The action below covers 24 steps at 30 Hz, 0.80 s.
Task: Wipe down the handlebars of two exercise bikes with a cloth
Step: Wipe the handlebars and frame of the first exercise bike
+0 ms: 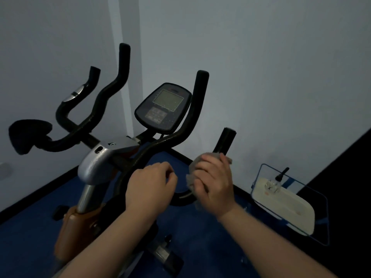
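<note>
At the low right-hand grip of the handlebar (160, 143), the right hand (215, 184) has its fingers (201, 171) clamped around a grey cloth (193, 171) bunched against the bar. The bare black grip end (225, 140) rises straight up out of the fist, so the bar's long axis runs up and slightly right from the fingers; the next stroke probably slides that way. The left hand (149, 181) sits just beside it, loosely curled and seemingly steadying the bar's lower curve, though its contact is hidden. The right hand is nearer the unwiped end. Only one bike is visible.
</note>
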{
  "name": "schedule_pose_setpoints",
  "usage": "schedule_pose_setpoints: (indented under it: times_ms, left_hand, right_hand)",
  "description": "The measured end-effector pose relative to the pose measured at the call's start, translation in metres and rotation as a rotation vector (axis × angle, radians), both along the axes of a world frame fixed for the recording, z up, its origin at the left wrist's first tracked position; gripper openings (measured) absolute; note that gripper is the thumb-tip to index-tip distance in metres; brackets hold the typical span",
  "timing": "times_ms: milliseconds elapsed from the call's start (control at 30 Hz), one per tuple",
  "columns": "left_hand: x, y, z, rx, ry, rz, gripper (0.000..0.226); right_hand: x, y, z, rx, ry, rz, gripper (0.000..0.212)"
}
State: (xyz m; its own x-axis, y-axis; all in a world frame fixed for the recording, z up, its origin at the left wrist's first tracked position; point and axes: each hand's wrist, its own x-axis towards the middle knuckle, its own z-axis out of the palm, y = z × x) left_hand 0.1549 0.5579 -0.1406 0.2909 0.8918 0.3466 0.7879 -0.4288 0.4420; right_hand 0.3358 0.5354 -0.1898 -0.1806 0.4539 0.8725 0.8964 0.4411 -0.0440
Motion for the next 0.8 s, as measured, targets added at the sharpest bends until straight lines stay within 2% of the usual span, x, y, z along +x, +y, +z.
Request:
schedule_pose_setpoints:
  times_ms: [67,167,233,300,367,433,533,600,667,800]
  left_hand:
    - [-0.001,0.0,-0.001,-0.007,0.006,0.006,0.016]
    - [-0.003,-0.004,-0.004,-0.019,-0.011,0.025,0.015]
    - [-0.002,-0.005,-0.004,-0.025,-0.012,0.033,0.015]
    - [-0.001,-0.002,-0.002,-0.013,-0.012,0.033,0.015]
    - [-0.001,0.001,-0.001,-0.006,-0.02,0.036,0.015]
    - [-0.001,0.002,-0.001,-0.002,-0.004,0.045,0.015]
    - [-0.001,0.001,-0.003,-0.007,-0.002,0.058,0.015]
    - [0.0,-0.002,-0.003,-0.019,-0.012,0.056,0.015]
    - [0.001,-0.003,-0.003,-0.02,-0.007,0.051,0.016]
    - [0.003,-0.002,0.0,-0.028,0.001,0.033,0.017]
  right_hand:
    - [0.028,0.017,0.023,0.006,-0.246,0.058,0.03]
    - [0.065,0.038,0.063,0.069,-0.574,0.018,0.036]
    - [0.078,0.048,0.078,0.087,-0.616,0.011,0.037]
    - [0.082,0.057,0.089,0.039,-0.457,-0.004,0.033]
    - [0.075,0.059,0.091,-0.054,-0.183,-0.04,0.03]
    - [0.057,0.053,0.083,-0.112,0.171,-0.113,0.026]
    - [0.024,0.044,0.069,-0.083,0.817,-0.315,0.028]
    - [0.0,0.038,0.058,-0.099,1.121,-0.4,0.034]
    - [-0.016,0.027,0.044,-0.177,1.21,-0.392,0.038]
    - [-0.004,0.033,0.064,-0.283,1.137,-0.355,0.036]
